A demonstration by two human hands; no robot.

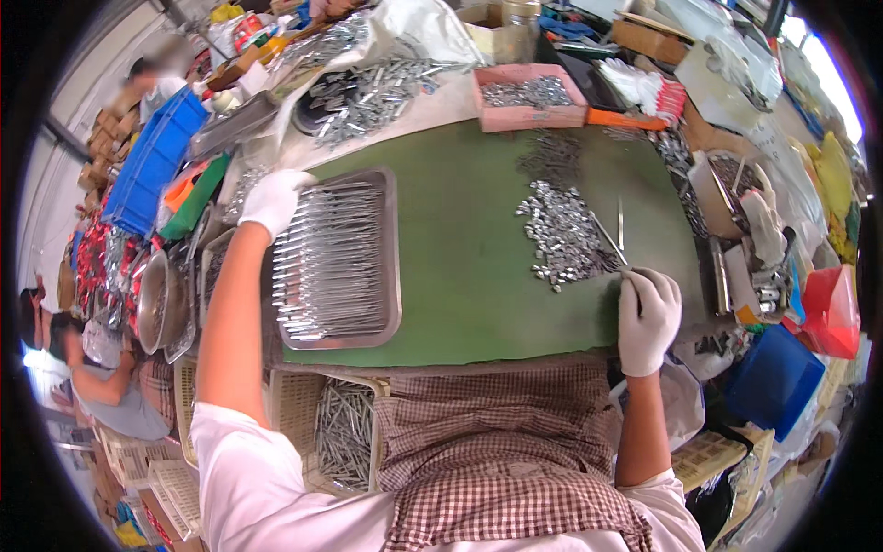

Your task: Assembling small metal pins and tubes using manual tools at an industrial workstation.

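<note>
My left hand (274,202), in a white glove, is at the far left corner of a metal tray (393,267). Its fingers are closed at the ends of the topmost rods; what they grip is hidden. Slim silvery metal rods (333,267) lie side by side across the tray. My right hand (649,320), also gloved, pinches the near end of a thin metal rod (609,241). That rod slants up and left beside a heap of small shiny metal pieces (563,235) on the green work surface (460,248). Another short rod (620,224) lies just beyond it.
A pink box (532,121) of small metal parts stands at the far edge, with dark thin pins (550,155) before it. Loose metal parts (377,97) cover a white sheet at far left. A basket of rods (346,432) sits below the near edge. Other people are at left.
</note>
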